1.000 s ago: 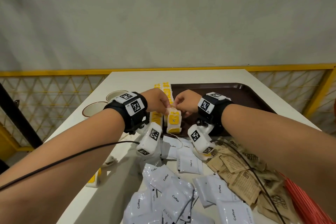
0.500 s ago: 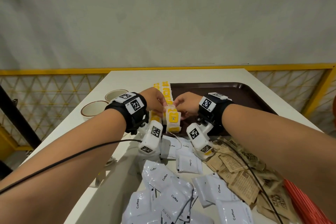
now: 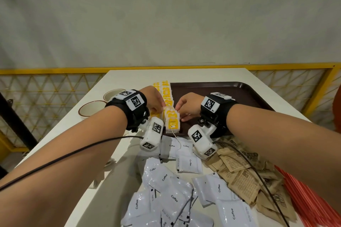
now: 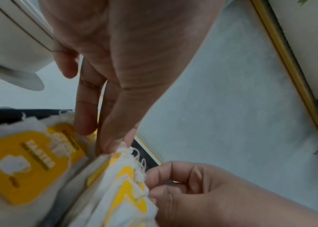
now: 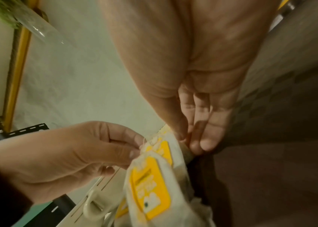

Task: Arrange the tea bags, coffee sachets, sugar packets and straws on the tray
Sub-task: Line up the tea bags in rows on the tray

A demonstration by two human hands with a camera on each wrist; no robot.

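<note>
left hand | fingertips pinched on top edge of tea bags | right hand | same stack pinched from other side | tea bags | held upright at near left corner of tray | coffee sachets | heaped on worktop nearer than tray

White tea bags with yellow tags; dark brown tray; white coffee sachets; brown printed sugar packets; red straws.

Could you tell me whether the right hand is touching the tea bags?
Touching: the right wrist view shows the right hand fingertips pressed on the tea bags' top edge.
</note>
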